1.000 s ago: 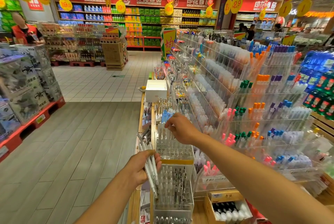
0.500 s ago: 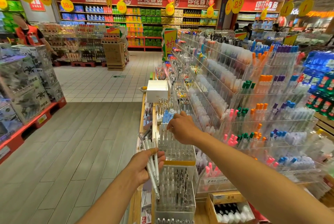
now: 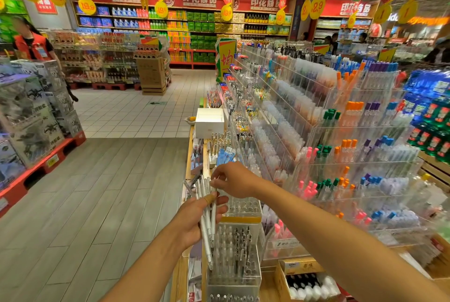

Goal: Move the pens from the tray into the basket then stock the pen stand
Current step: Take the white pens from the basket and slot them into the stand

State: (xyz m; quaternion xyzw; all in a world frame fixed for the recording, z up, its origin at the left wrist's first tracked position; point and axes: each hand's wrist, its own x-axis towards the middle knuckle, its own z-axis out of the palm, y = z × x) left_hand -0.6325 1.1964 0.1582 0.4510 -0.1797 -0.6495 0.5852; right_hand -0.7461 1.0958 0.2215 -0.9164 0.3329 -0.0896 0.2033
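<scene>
Where the aisle opens at far left, stacked grey toy boxes [image 3: 31,116] sit on a red pallet [image 3: 43,167]; a person in a red vest [image 3: 31,44] stands behind them. Grey plank floor [image 3: 97,204] runs to white tile beyond.

Back wall: red shelving [image 3: 182,26] of bottles and green cartons, with yellow price tags [image 3: 87,5] hanging overhead.

Centre, low: left hand [image 3: 194,219], fingers and thumb curled round a bundle of white pens [image 3: 207,216]. The bundle fans upward above the fist and points down below it. A tan bandage wraps 1 finger [image 3: 210,199].

Just above: right hand [image 3: 233,181], fingertips pinching the top end of 1 pen in that bundle. Both hands hover over the pen stand.

Pen stand [image 3: 235,253]: clear acrylic, stepped tiers, yellow band across the front of 1 tier. The upper tier shows rows of clear tubes; the lower tier holds upright pens, some with dark clips. It stands on a wooden bench [image 3: 187,272] edge.

Behind the stand: white box [image 3: 209,122], then light-blue pens [image 3: 225,155].

Right: tiered clear racks [image 3: 341,155] of pens capped pink, green, orange, blue and purple. Lower right: open carton [image 3: 306,279] of dark and white bottles. Far right: blue and green packaged goods [image 3: 431,111].
</scene>
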